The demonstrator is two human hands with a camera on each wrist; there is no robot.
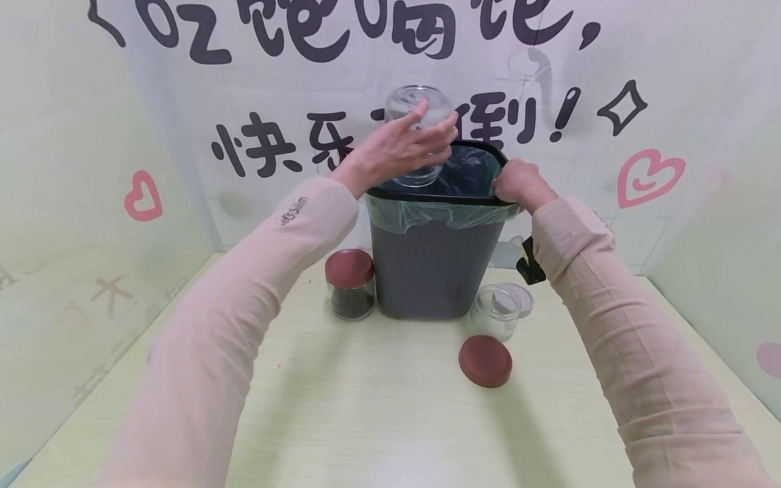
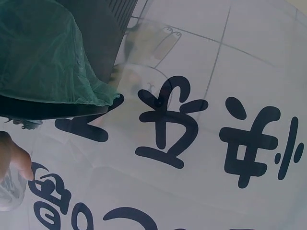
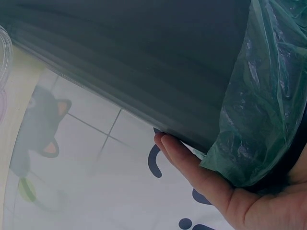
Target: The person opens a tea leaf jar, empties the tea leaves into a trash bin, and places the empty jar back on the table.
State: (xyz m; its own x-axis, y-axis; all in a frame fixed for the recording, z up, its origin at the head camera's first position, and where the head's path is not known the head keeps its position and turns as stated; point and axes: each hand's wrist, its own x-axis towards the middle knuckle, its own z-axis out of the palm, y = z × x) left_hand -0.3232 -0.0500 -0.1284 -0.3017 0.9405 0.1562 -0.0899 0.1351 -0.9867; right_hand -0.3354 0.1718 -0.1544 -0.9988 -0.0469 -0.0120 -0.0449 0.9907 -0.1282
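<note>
My left hand (image 1: 405,144) holds a clear glass jar (image 1: 403,102) over the mouth of a dark grey trash bin (image 1: 436,271). The jar's base faces up and its lower end is down at the bin's opening. In the left wrist view, fingers and part of the jar (image 2: 10,194) show at the left edge. My right hand (image 1: 525,183) grips the bin's black rim at the right corner. Seen from the right wrist, its fingers (image 3: 192,172) lie along the outside, by the green liner bag (image 3: 259,105) folded over the rim.
Left of the bin stands a red-lidded jar (image 1: 350,298) with dark contents. At the bin's right are an open glass jar (image 1: 493,318), a pale lid (image 1: 518,298) and a red lid (image 1: 485,361). A printed wall sheet (image 1: 305,81) rises behind.
</note>
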